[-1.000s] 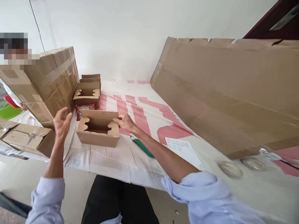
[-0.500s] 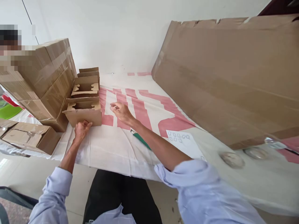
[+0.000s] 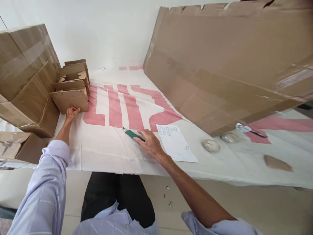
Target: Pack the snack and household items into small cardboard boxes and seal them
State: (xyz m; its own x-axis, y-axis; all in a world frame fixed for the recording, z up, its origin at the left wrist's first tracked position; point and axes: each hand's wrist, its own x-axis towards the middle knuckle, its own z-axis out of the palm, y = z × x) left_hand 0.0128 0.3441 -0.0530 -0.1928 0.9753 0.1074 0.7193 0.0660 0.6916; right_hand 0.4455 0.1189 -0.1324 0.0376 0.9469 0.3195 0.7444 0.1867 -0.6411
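My left hand is at the low front of the nearest small cardboard box, fingers curled and pressed together against its front panel. This box stands upright with its top flaps raised. On the cloth in front of me is a green utility knife, its metal tip pointing away to the left. My right hand has thumb and fingers around the rear end of the handle. A sheet of paper with small drawn shapes lies just right of that hand.
More small open boxes stand in a row behind the nearest one. Large taped cartons rise on the left. A big cardboard sheet leans at the right, beside tape rolls and a metal tool on the cloth-covered table.
My right hand has come down and back from above the cloth to the utility knife and closed on its handle. My left hand stays at the box. The view has swung right.
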